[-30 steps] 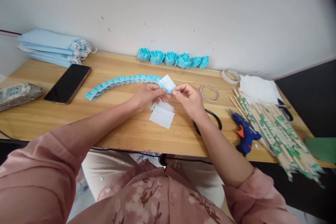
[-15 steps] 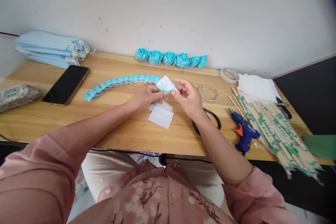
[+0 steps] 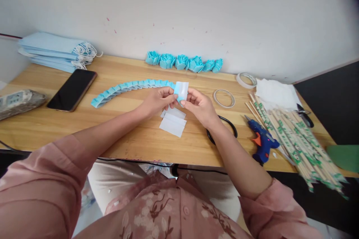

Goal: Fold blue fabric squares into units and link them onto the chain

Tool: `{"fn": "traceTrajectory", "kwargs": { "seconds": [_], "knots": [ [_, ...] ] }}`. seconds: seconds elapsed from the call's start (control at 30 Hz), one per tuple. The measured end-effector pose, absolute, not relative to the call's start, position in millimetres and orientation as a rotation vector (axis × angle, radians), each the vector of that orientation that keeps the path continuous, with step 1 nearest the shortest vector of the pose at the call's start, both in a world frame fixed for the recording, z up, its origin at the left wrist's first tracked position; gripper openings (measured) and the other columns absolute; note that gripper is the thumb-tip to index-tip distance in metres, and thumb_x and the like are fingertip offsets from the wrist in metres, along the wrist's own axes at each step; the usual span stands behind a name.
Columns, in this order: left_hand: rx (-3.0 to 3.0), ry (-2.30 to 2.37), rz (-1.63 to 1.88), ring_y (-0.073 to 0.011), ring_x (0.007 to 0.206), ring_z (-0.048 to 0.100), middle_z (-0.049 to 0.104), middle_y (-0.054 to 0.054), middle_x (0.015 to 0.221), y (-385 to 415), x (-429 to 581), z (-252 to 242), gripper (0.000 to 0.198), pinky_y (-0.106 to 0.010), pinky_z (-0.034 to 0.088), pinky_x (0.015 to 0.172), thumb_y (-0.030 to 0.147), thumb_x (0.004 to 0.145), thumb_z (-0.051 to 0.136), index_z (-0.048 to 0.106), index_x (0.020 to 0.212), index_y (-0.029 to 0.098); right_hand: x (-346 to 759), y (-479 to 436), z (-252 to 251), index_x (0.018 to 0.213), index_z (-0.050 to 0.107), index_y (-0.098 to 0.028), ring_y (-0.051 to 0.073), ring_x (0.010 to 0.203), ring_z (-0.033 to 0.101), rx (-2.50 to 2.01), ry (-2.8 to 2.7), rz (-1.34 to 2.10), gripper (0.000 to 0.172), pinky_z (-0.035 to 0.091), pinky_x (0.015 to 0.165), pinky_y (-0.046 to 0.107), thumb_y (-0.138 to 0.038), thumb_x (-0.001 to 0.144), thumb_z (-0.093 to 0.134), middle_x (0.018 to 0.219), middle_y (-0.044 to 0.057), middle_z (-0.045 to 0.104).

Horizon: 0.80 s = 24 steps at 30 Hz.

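Between my two hands is a small blue-and-white sheet (image 3: 183, 89), partly folded over, looking like mask fabric. My left hand (image 3: 161, 99) pinches its left lower edge with thumb and fingers. On the other side, my right hand (image 3: 200, 104) grips the lower right corner. Beneath the hands, a few white rectangular pieces (image 3: 173, 124) lie overlapping on the wooden table (image 3: 134, 138). Behind my left hand curves a row of folded blue pieces (image 3: 129, 86), its right end partly hidden by the hand and sheet.
Blue fabric roses (image 3: 182, 62) line the wall. At left are stacked face masks (image 3: 50, 50), a phone (image 3: 72, 90) and a power strip (image 3: 19, 101). At right are tape rolls (image 3: 246, 80), scissors (image 3: 231, 125) partly behind my forearm, a glue gun (image 3: 262, 140) and wrapped chopsticks (image 3: 297, 142).
The sheet has turned from a slant to nearly upright, showing more blue on its left side. Both hands keep hold of it; the view has shifted very slightly.
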<state>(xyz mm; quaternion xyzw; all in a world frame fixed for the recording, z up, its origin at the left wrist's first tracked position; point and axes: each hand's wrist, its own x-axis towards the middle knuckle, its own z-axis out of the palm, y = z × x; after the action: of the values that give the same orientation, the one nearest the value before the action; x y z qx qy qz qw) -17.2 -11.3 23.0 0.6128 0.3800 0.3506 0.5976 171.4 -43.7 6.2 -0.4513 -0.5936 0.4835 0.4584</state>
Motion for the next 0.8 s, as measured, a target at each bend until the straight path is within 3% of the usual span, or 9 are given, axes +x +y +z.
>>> {"fn": "traceTrajectory", "kwargs": {
  "seconds": [0.33,0.6,0.8],
  "knots": [
    [1.445,0.882,0.828,-0.0089,0.052,0.049,0.061,0.001,0.060,-11.0,-16.2,17.2,0.025,-0.023,0.040,0.054,0.039,0.081,0.069,0.058,0.073,0.018,169.7,-43.5,4.0,0.097,0.064,-0.024,0.015,0.075,0.065,-1.085,-1.397,1.230,0.030,0.053,0.073,0.032,-0.038,0.074,0.078,0.084,-0.002,0.072],
    [1.413,0.808,0.839,-0.0084,0.056,0.047,0.058,0.000,0.062,-13.2,-16.3,16.1,0.036,-0.024,0.038,0.058,0.046,0.081,0.068,0.062,0.062,0.016,168.3,-43.8,6.5,0.093,0.067,-0.022,0.013,0.075,0.064,-1.116,-1.292,1.210,0.033,0.052,0.076,0.030,-0.038,0.070,0.084,0.083,-0.002,0.073],
    [1.460,0.865,0.772,-0.0084,0.055,0.047,0.056,0.001,0.060,-10.7,-16.7,14.5,0.031,-0.022,0.037,0.055,0.038,0.083,0.064,0.059,0.063,0.015,170.9,-42.5,5.5,0.103,0.070,-0.025,0.017,0.088,0.067,-1.134,-1.228,1.145,0.039,0.056,0.082,0.033,-0.050,0.075,0.078,0.099,0.001,0.074]
  ]
}}
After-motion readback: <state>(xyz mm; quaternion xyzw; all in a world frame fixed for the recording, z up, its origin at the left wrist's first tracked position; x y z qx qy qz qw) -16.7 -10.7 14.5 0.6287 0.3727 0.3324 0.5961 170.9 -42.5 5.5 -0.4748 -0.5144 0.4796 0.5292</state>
